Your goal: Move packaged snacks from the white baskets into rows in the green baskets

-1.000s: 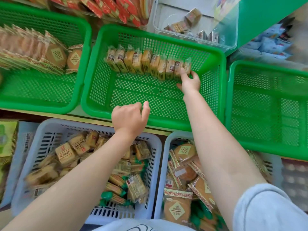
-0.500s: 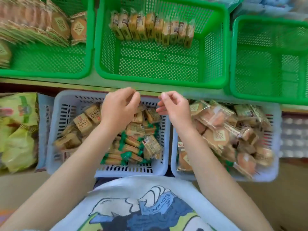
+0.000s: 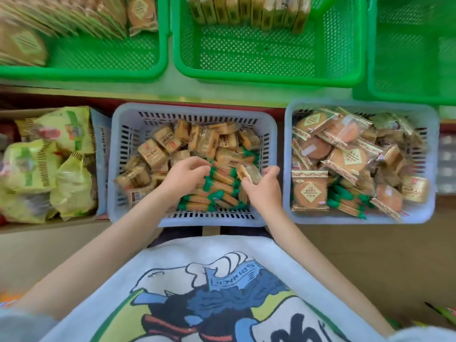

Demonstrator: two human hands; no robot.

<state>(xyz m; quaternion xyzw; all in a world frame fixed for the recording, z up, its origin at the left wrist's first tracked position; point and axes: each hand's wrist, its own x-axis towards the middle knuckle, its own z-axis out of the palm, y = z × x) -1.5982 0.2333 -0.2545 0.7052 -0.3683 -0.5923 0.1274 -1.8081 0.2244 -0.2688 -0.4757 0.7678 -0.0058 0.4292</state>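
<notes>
Both hands dropped into the white basket (image 3: 116,154); right hand (image 3: 261,191) pinches a snack (image 3: 250,174).

On my far left I see yellow-green snack bags (image 3: 47,164) piled in an open cardboard box (image 3: 49,224). Below me is a white T-shirt (image 3: 212,292) printed with a blue and green cartoon graphic. Tan floor (image 3: 370,255) shows to the right of the shirt. At the right edge sits something pale and blurred (image 3: 447,164); I cannot tell what.
</notes>
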